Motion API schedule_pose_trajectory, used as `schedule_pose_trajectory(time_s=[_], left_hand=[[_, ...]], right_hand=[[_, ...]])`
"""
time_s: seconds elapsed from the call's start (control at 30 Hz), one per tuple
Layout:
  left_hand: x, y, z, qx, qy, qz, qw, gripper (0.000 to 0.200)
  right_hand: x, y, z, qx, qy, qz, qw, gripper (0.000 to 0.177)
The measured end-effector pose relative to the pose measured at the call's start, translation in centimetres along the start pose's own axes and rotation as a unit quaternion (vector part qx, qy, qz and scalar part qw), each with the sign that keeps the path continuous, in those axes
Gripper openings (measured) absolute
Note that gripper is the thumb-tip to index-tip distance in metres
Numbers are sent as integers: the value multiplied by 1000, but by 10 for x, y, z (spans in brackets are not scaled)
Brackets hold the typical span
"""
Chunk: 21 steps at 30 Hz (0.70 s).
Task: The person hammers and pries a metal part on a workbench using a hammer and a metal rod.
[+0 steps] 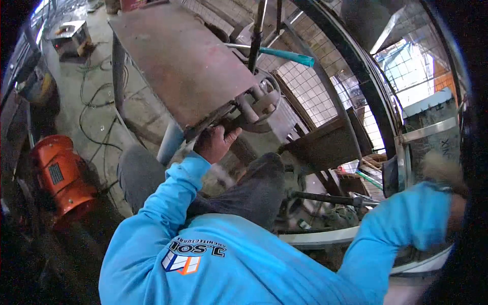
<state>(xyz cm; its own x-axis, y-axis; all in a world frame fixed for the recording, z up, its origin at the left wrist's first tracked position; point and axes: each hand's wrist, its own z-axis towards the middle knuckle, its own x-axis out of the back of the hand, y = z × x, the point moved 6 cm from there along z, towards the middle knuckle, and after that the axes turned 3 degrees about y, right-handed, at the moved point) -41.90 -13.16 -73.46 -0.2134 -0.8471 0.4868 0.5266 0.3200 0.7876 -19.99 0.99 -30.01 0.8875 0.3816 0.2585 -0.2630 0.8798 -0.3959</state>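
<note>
My left hand (217, 144) is at the near edge of a rusty metal-topped bench (183, 61). Its thumb sticks out to the right, while most of the fingers are lost in shadow at the edge, so their grip cannot be made out. Just beyond it, on the bench's corner, sits a metal clamp or vise-like fitting (259, 104) with a round part. Far to the right, my right hand (447, 170) is raised away from the bench and smeared by motion. Whether it holds anything is not visible.
An orange cylindrical blower (61, 175) stands on the floor at left, near trailing cables (84, 109) and a metal box (70, 38). A teal-handled tool (287, 55) juts over the bench's right side. Wire mesh (305, 86) and a large curved frame (363, 71) stand at right.
</note>
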Motion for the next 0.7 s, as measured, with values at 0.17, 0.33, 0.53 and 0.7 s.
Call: schedule_pose_trajectory(time_s=[0.17, 0.33, 0.53, 0.7], left_hand=[[-3, -2, -2, -2, 22, -26, 999, 52], [0, -5, -10, -70, 115, -54, 989, 47], [0, -4, -4, 25, -26, 34, 999, 44], [-13, -17, -2, -20, 31, -11, 999, 41]], right_hand=[[-74, 81, -100, 15, -169, -341, 925, 37], [-68, 117, -139, -276, -323, -344, 838, 42], [-47, -6, 2, 36, -42, -140, 989, 48], [-100, 123, -182, -155, -386, -359, 836, 53]])
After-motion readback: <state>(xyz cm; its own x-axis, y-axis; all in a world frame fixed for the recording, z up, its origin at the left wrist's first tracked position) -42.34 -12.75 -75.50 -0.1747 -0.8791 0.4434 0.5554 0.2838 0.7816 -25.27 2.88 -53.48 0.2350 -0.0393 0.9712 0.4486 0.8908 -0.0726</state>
